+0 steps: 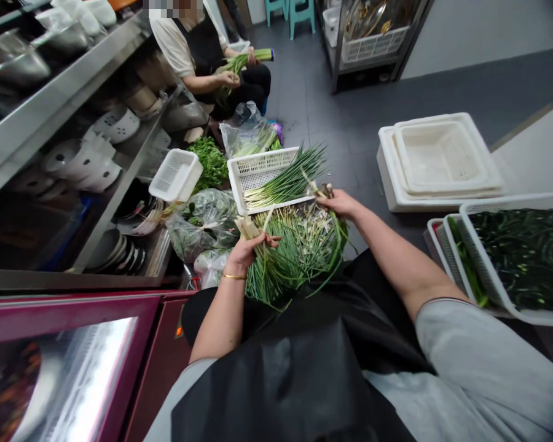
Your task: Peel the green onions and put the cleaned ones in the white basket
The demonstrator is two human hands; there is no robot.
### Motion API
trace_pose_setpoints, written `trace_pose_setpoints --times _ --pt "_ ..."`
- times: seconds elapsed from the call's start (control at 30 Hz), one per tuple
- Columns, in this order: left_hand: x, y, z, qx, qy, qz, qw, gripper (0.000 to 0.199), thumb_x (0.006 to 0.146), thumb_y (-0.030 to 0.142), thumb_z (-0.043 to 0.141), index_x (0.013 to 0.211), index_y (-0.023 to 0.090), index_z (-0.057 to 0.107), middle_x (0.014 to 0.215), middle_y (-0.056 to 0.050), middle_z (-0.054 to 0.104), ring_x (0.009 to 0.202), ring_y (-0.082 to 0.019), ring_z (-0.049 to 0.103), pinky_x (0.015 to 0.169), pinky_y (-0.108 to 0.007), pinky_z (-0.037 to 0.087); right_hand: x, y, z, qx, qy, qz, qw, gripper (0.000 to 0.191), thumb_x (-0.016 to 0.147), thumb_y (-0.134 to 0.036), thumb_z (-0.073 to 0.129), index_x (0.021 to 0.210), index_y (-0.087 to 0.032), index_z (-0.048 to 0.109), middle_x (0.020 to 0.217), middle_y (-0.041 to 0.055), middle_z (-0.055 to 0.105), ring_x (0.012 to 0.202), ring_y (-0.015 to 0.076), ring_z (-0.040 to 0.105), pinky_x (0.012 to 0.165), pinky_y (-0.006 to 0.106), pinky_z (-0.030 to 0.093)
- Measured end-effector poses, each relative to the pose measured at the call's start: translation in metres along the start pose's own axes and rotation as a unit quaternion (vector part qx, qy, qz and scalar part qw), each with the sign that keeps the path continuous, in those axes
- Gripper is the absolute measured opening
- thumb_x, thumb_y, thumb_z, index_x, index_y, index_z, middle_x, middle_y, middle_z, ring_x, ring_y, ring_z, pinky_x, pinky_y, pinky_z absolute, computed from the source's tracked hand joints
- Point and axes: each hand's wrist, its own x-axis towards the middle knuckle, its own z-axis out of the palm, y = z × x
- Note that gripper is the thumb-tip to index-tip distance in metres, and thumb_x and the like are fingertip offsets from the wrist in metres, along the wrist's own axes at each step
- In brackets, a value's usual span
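My left hand (250, 248) is closed around a bunch of scallions (247, 228), pale stem ends up and green leaves hanging down. To the right, my right hand (338, 204) grips a few scallions (325, 187) with rooty, brownish ends; their limp green leaves droop below it. Between and beneath both hands lies a heap of loose scallions (299, 239), partly covered by the held ones. Just beyond, more scallions (295, 178) lie in a white plastic basket (263, 161), leaves pointing right.
A co-worker (198, 55) sits ahead, holding green stalks. Bagged greens (203, 224) and a small white basket (177, 175) stand at left, beside metal shelving (74, 98). White tubs (442, 159) and a basket of dark greens (525, 258) are at right.
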Motion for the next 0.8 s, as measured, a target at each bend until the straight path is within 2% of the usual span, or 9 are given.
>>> trace_pose_setpoints --times 0.03,0.1,0.2,0.27,0.37,0.47,0.57,0.63,0.8 --pt "0.000 0.002 0.001 -0.011 0.009 0.014 1.000 0.040 0.060 0.047 0.082 0.069 0.014 0.060 0.060 -0.004 0.062 0.067 -0.019 0.065 0.066 -0.032 0.051 0.004 0.002 0.006 -0.010 -0.003 0.010 1.000 0.035 0.063 -0.039 0.079 0.081 -0.013 0.066 0.053 -0.0041 0.051 0.048 0.0075 0.043 0.046 0.021 0.033" --pt "0.001 0.005 0.006 -0.040 0.032 0.029 0.998 0.042 0.060 0.048 0.081 0.067 0.016 0.056 0.050 0.002 0.053 0.055 -0.014 0.059 0.063 -0.031 0.051 0.005 0.002 0.019 0.005 -0.023 0.002 1.000 0.036 0.066 -0.040 0.076 0.088 -0.011 0.068 0.054 -0.0036 0.053 0.048 0.0070 0.042 0.045 0.021 0.030" --pt "0.006 0.006 0.020 -0.066 0.081 0.030 0.994 0.042 0.060 0.048 0.081 0.064 0.017 0.053 0.043 0.009 0.038 0.039 -0.006 0.039 0.050 -0.026 0.044 -0.009 -0.002 0.044 0.039 -0.095 -0.002 0.995 0.042 0.068 -0.044 0.073 0.094 -0.011 0.071 0.058 -0.0025 0.055 0.043 0.0052 0.035 0.040 0.022 0.023" --pt "0.011 0.005 0.033 -0.053 0.113 0.038 0.991 0.039 0.059 0.045 0.081 0.071 0.015 0.060 0.047 0.008 0.044 0.037 -0.004 0.035 0.045 -0.023 0.037 -0.024 -0.004 0.062 0.065 -0.128 0.009 0.990 0.044 0.067 -0.047 0.074 0.094 -0.011 0.071 0.057 -0.0031 0.052 0.043 0.0048 0.032 0.039 0.022 0.023" --pt "0.020 0.003 0.049 -0.036 0.151 0.083 0.984 0.043 0.058 0.039 0.082 0.087 0.011 0.068 0.062 0.000 0.061 0.043 -0.005 0.044 0.043 -0.023 0.033 -0.043 -0.002 0.088 0.090 -0.168 0.030 0.981 0.044 0.064 -0.047 0.075 0.091 -0.011 0.070 0.053 -0.0050 0.047 0.044 0.0066 0.038 0.041 0.022 0.027" --pt "0.026 0.003 0.053 -0.016 0.151 0.098 0.984 0.043 0.055 0.037 0.083 0.086 0.009 0.070 0.061 -0.001 0.063 0.045 -0.007 0.046 0.043 -0.023 0.033 -0.054 0.002 0.106 0.067 -0.177 0.037 0.981 0.036 0.062 -0.043 0.077 0.079 -0.013 0.064 0.048 -0.0061 0.045 0.041 0.0065 0.037 0.040 0.022 0.026" --pt "0.027 0.003 0.047 0.002 0.129 0.087 0.988 0.038 0.049 0.034 0.086 0.072 0.010 0.067 0.054 0.000 0.059 0.042 -0.007 0.045 0.040 -0.022 0.031 -0.060 0.003 0.109 0.045 -0.185 0.031 0.981 0.034 0.060 -0.040 0.079 0.066 -0.016 0.055 0.045 -0.0069 0.043 0.038 0.0052 0.034 0.039 0.022 0.023" --pt "0.026 0.003 0.044 0.000 0.115 0.082 0.990 0.037 0.048 0.033 0.086 0.067 0.011 0.064 0.054 0.001 0.058 0.042 -0.007 0.046 0.039 -0.021 0.031 -0.063 0.003 0.106 0.047 -0.193 0.031 0.980 0.035 0.061 -0.041 0.079 0.065 -0.017 0.053 0.043 -0.0074 0.042 0.037 0.0048 0.034 0.038 0.021 0.022" --pt "0.022 0.005 0.041 -0.022 0.074 0.084 0.994 0.037 0.051 0.035 0.085 0.070 0.009 0.066 0.060 -0.001 0.061 0.045 -0.007 0.048 0.040 -0.021 0.032 -0.067 0.004 0.093 0.066 -0.263 0.067 0.960 0.040 0.066 -0.044 0.076 0.086 -0.013 0.063 0.061 0.0001 0.061 0.038 0.0042 0.035 0.036 0.021 0.019"
